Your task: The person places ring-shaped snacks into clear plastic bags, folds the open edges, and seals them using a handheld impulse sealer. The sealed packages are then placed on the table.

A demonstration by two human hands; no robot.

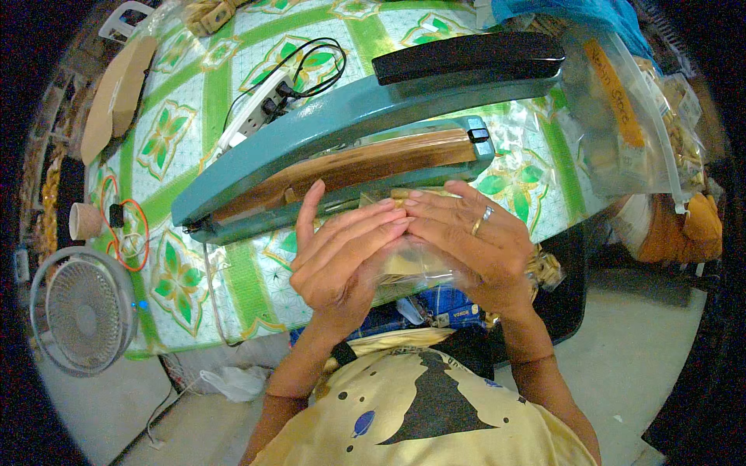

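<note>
A clear plastic bag [417,265] with tan contents is held between my two hands, just above the table's near edge. My left hand [341,256] grips its left side, with the thumb raised apart. My right hand [481,242], wearing rings, grips its right side. The fingertips of both hands meet at the bag's upper part and hide much of it. Right beyond them stands a teal impulse heat sealer [280,134]. Its arm, with a black handle [466,58], is raised over a brown-covered sealing strip [379,160].
Behind the sealer lies a white power strip [253,116] with black plugs. A small round fan [84,314], a cup [85,221], an orange cord [140,233] and cardboard [119,99] line the left side. A large clear bag of packets [629,116] sits at the right edge.
</note>
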